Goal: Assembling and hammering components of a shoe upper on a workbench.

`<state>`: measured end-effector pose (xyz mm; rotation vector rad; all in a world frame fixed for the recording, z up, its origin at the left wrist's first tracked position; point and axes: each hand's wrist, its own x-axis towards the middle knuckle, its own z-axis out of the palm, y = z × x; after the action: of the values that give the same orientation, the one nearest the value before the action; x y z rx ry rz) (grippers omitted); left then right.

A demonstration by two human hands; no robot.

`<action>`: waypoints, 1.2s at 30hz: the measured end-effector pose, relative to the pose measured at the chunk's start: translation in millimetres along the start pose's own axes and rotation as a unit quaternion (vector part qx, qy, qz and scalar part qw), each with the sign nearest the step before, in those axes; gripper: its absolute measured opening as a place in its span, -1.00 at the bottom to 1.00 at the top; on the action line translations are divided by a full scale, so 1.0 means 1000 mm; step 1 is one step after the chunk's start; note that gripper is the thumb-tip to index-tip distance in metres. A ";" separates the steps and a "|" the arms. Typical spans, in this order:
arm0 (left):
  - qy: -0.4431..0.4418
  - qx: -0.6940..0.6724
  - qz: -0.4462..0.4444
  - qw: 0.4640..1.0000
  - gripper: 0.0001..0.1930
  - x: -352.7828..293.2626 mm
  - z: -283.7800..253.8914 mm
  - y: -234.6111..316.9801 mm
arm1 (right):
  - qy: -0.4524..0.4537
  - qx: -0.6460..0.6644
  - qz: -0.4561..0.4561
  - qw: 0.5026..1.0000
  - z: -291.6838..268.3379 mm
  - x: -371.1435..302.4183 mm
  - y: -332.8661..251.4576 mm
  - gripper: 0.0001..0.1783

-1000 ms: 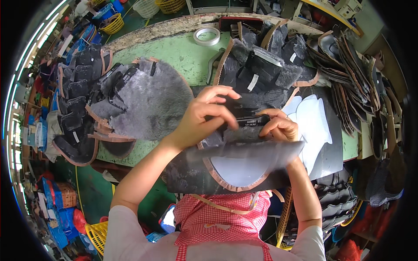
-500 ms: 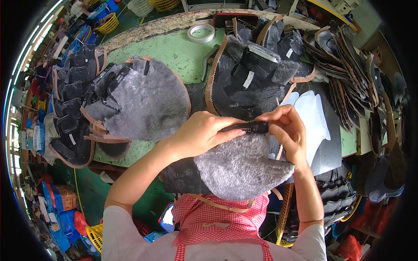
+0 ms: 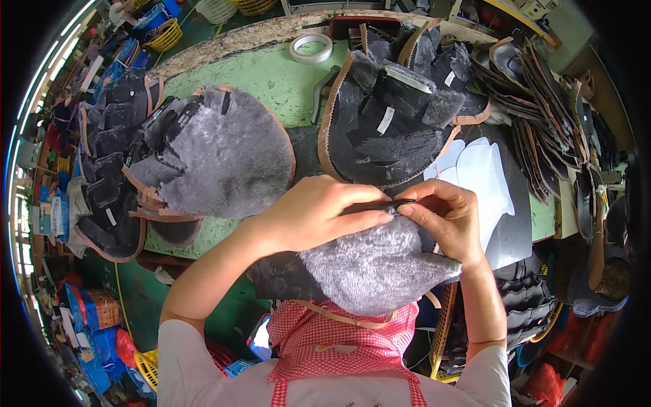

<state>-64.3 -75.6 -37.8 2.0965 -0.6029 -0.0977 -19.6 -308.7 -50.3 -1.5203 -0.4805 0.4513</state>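
Two hands are meeting above the dark mat (image 3: 278,275), and you are gripping with both. Your left hand (image 3: 322,210) is pressing its thumb against its fingers, with hardly a gap, along a narrow black strip (image 3: 376,205). Your right hand (image 3: 444,216) is pinching the right end of that strip between thumb and forefinger, their tips nearly together; its other fingers are partly hiding from view. The grey furry piece (image 3: 380,271) is hanging just below your fingertips, on your body's side, its upper edge meeting the strip and its lower edge overlapping your red checked apron (image 3: 346,339). Beyond your fingers, a black piece with a tan edge (image 3: 386,136) is lying near. White shaped sheets (image 3: 485,169) are resting beyond and right of your right fingers. Left of your left fingers, a wide grey fur panel (image 3: 227,156) is lying fur side up over the green tabletop (image 3: 271,81). Well beyond your left fingers, a ring of white tape (image 3: 311,59) is lying flat. Well right of your right fingers, tan-edged dark pieces (image 3: 542,108) are leaning together in a stack.
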 end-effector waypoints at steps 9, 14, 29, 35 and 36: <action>0.060 -0.107 -0.233 0.965 -0.71 -0.017 0.007 -0.056 | -0.028 -0.102 0.248 0.963 -0.020 -0.026 0.002 -0.58; 0.059 0.039 -0.243 0.967 -0.72 -0.014 0.007 -0.067 | -0.002 -0.125 0.237 0.963 -0.015 -0.031 0.029 -0.67; 0.003 0.314 -0.052 0.948 -0.16 -0.082 0.089 -0.012 | 0.064 -0.491 -0.134 0.858 0.015 -0.041 0.026 -0.68; 0.023 0.141 0.080 0.987 -0.63 -0.096 0.054 -0.021 | -0.051 -0.590 -0.066 0.803 0.021 -0.043 0.050 0.03; 0.110 0.142 0.049 0.983 -0.78 -0.082 0.040 -0.017 | -0.050 -0.598 -0.061 0.798 0.020 -0.043 0.051 0.03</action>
<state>-141.2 -61.5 -87.8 2.3053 -0.6124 0.2886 -65.6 -315.6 -102.1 -2.6648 -1.0581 0.0731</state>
